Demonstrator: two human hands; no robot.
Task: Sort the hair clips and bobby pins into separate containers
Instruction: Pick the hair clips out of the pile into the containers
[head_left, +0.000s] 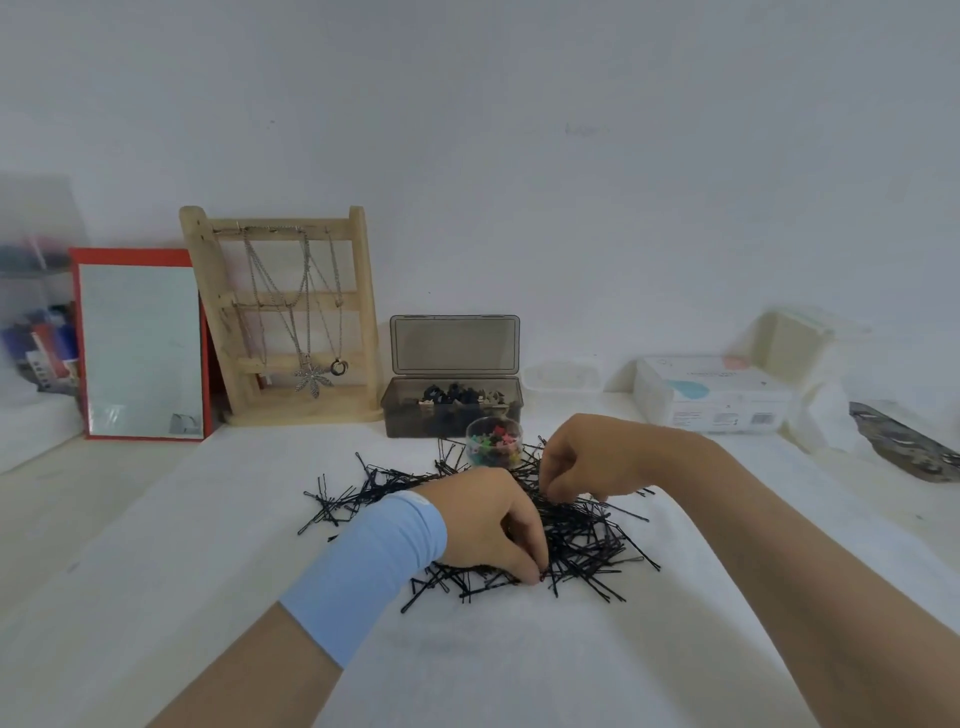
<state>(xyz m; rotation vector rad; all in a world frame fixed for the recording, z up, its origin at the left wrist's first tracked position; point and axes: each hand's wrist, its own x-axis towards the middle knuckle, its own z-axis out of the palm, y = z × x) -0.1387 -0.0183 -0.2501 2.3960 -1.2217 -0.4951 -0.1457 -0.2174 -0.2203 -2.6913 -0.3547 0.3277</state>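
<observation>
Black wire bobby pins (582, 540) lie heaped mid-bench on the white-covered bench (208, 519). My left hand (488, 519), with a light-blue wristband (374, 561), pinches pins at the heap's near edge. My right hand (587, 457) sinks curled fingers into the heap's far right side; whether they grip a pin I cannot tell. Toward the bench's far edge a small clear round tub (493, 422) of coloured hair clips (493, 448) stands against the heap. Just behind it is a smoky grey plastic box (415, 421), lid raised, holding dark clips (452, 395).
</observation>
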